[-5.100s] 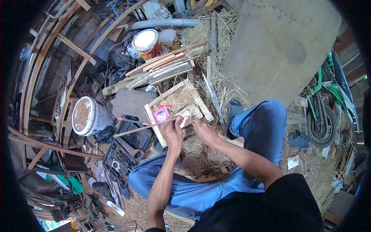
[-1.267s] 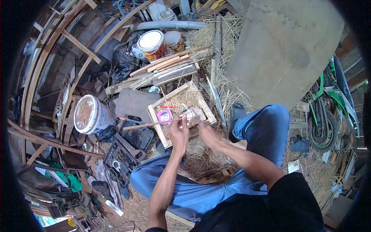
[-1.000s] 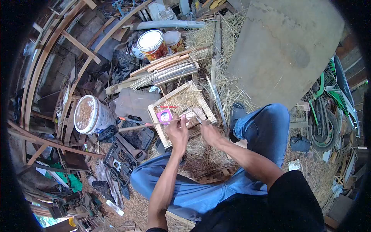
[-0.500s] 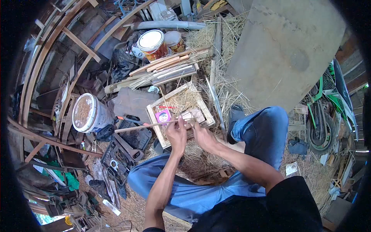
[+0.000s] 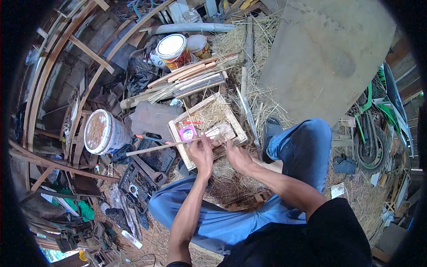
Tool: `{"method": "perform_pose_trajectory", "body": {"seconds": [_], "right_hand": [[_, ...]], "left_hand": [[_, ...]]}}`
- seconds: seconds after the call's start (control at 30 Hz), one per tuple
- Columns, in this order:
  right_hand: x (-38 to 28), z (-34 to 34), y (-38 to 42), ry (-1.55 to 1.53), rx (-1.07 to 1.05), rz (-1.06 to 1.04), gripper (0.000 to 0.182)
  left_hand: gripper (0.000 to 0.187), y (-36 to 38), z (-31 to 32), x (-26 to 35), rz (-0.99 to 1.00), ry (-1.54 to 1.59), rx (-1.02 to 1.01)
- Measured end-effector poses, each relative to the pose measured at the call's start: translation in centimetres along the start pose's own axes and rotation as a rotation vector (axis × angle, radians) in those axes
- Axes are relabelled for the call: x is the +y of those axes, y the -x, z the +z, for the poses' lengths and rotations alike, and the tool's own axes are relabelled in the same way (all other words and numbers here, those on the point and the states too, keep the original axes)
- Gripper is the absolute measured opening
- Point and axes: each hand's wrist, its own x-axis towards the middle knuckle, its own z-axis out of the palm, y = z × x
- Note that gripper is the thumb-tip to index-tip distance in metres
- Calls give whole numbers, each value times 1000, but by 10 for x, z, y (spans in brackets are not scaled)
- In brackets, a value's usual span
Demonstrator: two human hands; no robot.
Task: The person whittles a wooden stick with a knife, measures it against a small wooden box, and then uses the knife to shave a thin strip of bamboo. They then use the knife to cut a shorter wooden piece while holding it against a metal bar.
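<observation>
My left hand (image 5: 201, 155) is closed around one end of a thin wooden stick (image 5: 160, 147), which slants out to the left. My right hand (image 5: 239, 156) is a short way to the right, its fingers curled together; whatever they pinch is too small to make out. Both hands are over the near side of a wooden frame (image 5: 237, 127) with shavings inside. Beside my left hand, a pink item with a white round label (image 5: 187, 133) rests on the frame's left part. A thin red tool (image 5: 192, 123) lies just beyond it. Pale wood pieces (image 5: 221, 132) are beyond my fingers.
A bucket of shavings (image 5: 98, 132) stands left, near an open black tool case (image 5: 133, 184) and a closed grey case (image 5: 155, 118). Wood strips (image 5: 191, 75) are piled beyond the frame, before a lidded paint bucket (image 5: 172, 48). A large flat board (image 5: 327, 58) lies at far right.
My right hand has moved slightly right and down, widening the gap from my left hand. The stick's far end has shifted a little left and down.
</observation>
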Motion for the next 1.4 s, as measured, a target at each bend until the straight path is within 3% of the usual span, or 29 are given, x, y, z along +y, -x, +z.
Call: {"method": "perform_pose_trajectory", "body": {"seconds": [0.1,0.13,0.23,0.3,0.37,0.43,0.5,0.57,0.63,0.67,0.7,0.77,0.83,0.9,1.03,1.1,1.23,1.3,1.4], "right_hand": [[-14,-9,3,20,95,-106,30],[-12,-20,5,-37,-70,6,31],[45,18,-4,128,67,102,34],[24,3,-4,-16,-25,203,35],[-6,-17,2,-143,-1,-43,31],[8,-7,1,-106,2,10,21],[36,1,1,114,-33,162,35],[32,4,-3,67,-9,190,34],[2,-19,-5,-122,49,239,28],[4,-13,-11,-56,231,224,26],[-2,-21,-15,-43,218,196,26],[-15,-41,-22,-295,376,129,27],[-32,-54,-24,-353,352,83,29],[-49,-66,-18,-358,177,57,29],[-41,-56,-18,-427,171,-80,28],[-48,-58,-15,-443,122,-64,25],[-56,-62,-11,-857,99,55,18],[-72,-68,-6,-999,89,89,21],[-76,-70,-4,-1036,118,79,20]], "left_hand": [[29,-1,1,-3,21,-40,-10],[29,0,0,-4,44,-78,-24],[30,3,2,8,61,3,-27],[30,1,4,5,72,-26,-36],[29,2,4,8,55,-40,-70],[28,1,3,1,41,-43,-54],[26,-3,0,1,46,-53,-49],[24,-6,-1,4,111,-136,-21],[23,-21,-6,0,76,-12,-32],[22,-32,-14,-4,41,102,-51],[21,-39,-21,9,9,217,-66],[22,-50,-40,25,-84,265,-53],[24,-60,-53,30,-115,313,-82],[23,-65,-60,35,-150,376,-7],[25,-69,-73,44,-146,418,-50],[22,-68,-72,49,-129,466,-93],[13,-49,-52,45,-83,718,-238],[17,-32,-41,47,-127,514,-344],[17,-24,-24,34,-115,637,-420]]}}
